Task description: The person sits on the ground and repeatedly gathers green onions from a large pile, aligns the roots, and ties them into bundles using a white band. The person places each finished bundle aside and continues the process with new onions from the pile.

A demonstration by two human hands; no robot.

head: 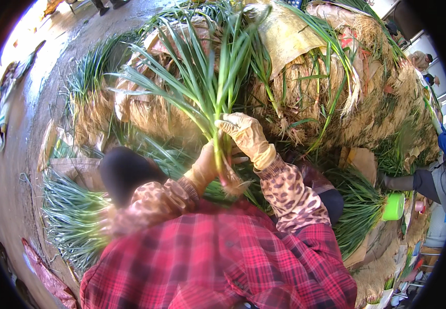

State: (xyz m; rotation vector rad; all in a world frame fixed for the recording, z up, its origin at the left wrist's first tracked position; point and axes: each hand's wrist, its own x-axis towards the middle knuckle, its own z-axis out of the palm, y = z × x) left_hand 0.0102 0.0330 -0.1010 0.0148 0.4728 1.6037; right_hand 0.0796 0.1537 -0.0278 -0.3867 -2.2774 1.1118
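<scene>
A small bunch of leafy allium greens (203,89), which look like green garlic, stands upright before my chest. Its flat leaves fan up and away, and its pale, reddish bases and roots (235,185) hang at the bottom. Around the lower stems my left hand (204,160) is closed, partly hidden behind them. My right hand (248,135) pinches the stems a little higher, its fingertips against a leaf base. Both hands wear yellowish gloves, with spotted sleeves at the wrists. More loose greens (169,152) lie below and behind the bunch.
Large heaps of rooted greens (300,89) rise in front, partly covered by a yellowish sheet (288,34). Sorted bunches lie at left (76,216) and right (358,208), the right one beside a bright green container (393,206). Wet concrete floor (18,193) runs along the left. People (419,60) are far right.
</scene>
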